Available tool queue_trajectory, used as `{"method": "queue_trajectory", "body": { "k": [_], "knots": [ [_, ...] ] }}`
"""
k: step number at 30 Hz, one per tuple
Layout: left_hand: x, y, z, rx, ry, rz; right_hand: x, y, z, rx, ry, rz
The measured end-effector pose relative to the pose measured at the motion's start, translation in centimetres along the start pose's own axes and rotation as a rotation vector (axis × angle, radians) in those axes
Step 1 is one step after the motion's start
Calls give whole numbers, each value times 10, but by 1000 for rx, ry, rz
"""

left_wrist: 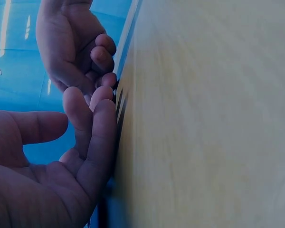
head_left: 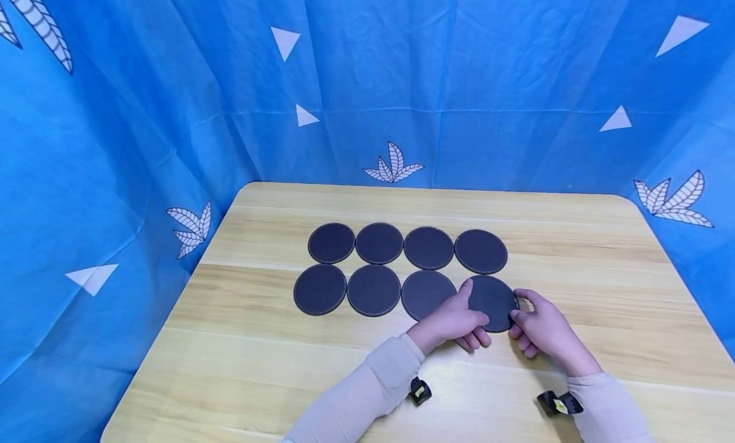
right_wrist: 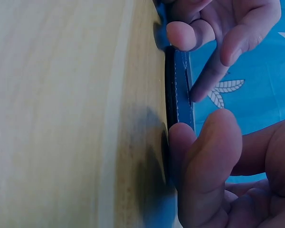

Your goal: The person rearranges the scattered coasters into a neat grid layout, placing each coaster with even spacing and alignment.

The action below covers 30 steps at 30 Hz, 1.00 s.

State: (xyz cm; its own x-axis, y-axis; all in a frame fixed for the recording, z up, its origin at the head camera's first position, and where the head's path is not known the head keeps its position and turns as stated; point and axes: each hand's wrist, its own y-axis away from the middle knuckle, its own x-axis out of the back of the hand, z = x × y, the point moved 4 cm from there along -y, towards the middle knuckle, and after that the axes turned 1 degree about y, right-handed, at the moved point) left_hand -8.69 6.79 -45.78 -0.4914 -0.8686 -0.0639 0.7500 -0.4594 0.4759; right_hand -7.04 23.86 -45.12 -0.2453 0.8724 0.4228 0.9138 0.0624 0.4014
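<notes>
A black round coaster [head_left: 495, 299] lies at the right end of the front row in the head view. My left hand [head_left: 456, 318] reaches over its left side, index finger stretched along it and thumb over its near part. At the coaster's right edge, my right hand [head_left: 540, 328] touches the rim with loosely bent thumb and index finger. From the right wrist, this coaster [right_wrist: 183, 85] appears edge-on with light stitching, between the right hand [right_wrist: 209, 161] and left hand. The left wrist view shows the left hand [left_wrist: 80, 156] low against the tabletop.
Several matching coasters [head_left: 373, 290] form two rows, nearly touching, left of and behind the hands. They lie on a light wooden table [head_left: 241, 360]. A blue patterned curtain [head_left: 367, 79] hangs behind and beside it. Black wrist devices [head_left: 420, 390] sit at both sleeves.
</notes>
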Motion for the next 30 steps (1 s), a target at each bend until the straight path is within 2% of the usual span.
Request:
{"method": "queue_trajectory", "body": {
  "k": [20, 23, 25, 30],
  "knots": [
    [-4, 7, -1, -19, -39, -38, 1, 1, -1, 23, 15, 6],
    [0, 9, 2, -58, -77, -25, 1, 1, -1, 25, 7, 4],
    [5, 11, 6, -110, -144, 0, 0, 1, -2, 34, -3, 0],
    [30, 21, 20, -251, -309, 72, 0, 2, -4, 82, -11, 7]
  ]
}}
